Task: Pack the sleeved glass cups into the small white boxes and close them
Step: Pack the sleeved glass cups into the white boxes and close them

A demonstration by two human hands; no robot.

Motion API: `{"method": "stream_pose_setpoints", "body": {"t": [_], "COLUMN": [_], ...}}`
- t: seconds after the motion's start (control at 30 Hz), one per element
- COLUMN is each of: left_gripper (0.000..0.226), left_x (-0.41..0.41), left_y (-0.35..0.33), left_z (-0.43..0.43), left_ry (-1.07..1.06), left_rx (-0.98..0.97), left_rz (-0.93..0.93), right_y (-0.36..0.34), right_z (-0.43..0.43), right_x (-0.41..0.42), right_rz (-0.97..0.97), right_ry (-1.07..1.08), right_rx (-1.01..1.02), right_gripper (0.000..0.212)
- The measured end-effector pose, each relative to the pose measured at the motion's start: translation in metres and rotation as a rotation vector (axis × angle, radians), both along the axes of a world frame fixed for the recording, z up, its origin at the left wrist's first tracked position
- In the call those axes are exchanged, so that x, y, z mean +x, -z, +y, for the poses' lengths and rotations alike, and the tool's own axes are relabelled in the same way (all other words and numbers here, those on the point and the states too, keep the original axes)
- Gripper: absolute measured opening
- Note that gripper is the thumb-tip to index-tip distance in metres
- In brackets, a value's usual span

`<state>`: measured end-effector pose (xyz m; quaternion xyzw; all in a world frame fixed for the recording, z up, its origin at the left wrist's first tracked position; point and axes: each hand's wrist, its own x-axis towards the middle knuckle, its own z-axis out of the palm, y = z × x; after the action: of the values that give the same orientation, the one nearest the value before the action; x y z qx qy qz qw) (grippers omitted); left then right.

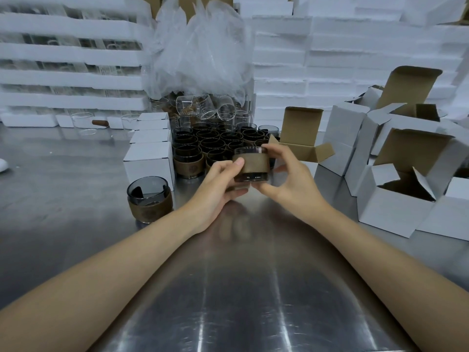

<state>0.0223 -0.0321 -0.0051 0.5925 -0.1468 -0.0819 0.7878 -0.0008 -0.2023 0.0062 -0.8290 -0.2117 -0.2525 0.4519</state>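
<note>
Holding a smoky glass cup [251,162] in its tan sleeve above the middle of the steel table [253,301], left hand [218,185] and right hand [289,182] both pinch its sides (picked, not yet boxed); next, probably, lowering it upright into the open white cardboard box [300,138] behind.

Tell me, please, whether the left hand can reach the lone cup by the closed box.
Probably yes, once freed: the left hand holds another cup, but only bare table lies before the lone cup.
</note>
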Motion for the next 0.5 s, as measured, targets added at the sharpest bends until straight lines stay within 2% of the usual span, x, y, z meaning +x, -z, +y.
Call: {"method": "stream_pose_setpoints", "body": {"t": [0.07,0.2,0.37,0.43,0.5], "left_gripper": [0.058,0.041,0.075,0.061,0.031], "left_x": [-0.0020,-0.0026,-0.0053,-0.0039,-0.0005], "left_y": [0.0004,-0.0003,0.0019,0.0022,0.0018], "left_z": [0.0008,0.0020,-0.0015,-0.0015,-0.0016], "left_ry": [0.017,0.029,-0.044,-0.030,-0.018], "left_rx": [0.030,0.087,0.080,0.073,0.038], "left_rz": [-0.026,-0.060,-0.085,-0.077,-0.035], "right_y": [0.0016,0.0020,0.0024,0.0027,0.0034], "right_z": [0.0006,0.0039,0.0053,0.0052,0.0048], "right_x": [0.0001,-0.0005,-0.0002,0.0005,0.0019], "right_rz": [0.023,0.019,0.039,0.077,0.137], "right_ry": [0.006,0.003,-0.007,-0.007,-0.023], "right_rx": [-0.013,-0.031,-0.039,0.011,0.079], "right_gripper": [0.066,0.069,0.065,0.064,0.065]}}
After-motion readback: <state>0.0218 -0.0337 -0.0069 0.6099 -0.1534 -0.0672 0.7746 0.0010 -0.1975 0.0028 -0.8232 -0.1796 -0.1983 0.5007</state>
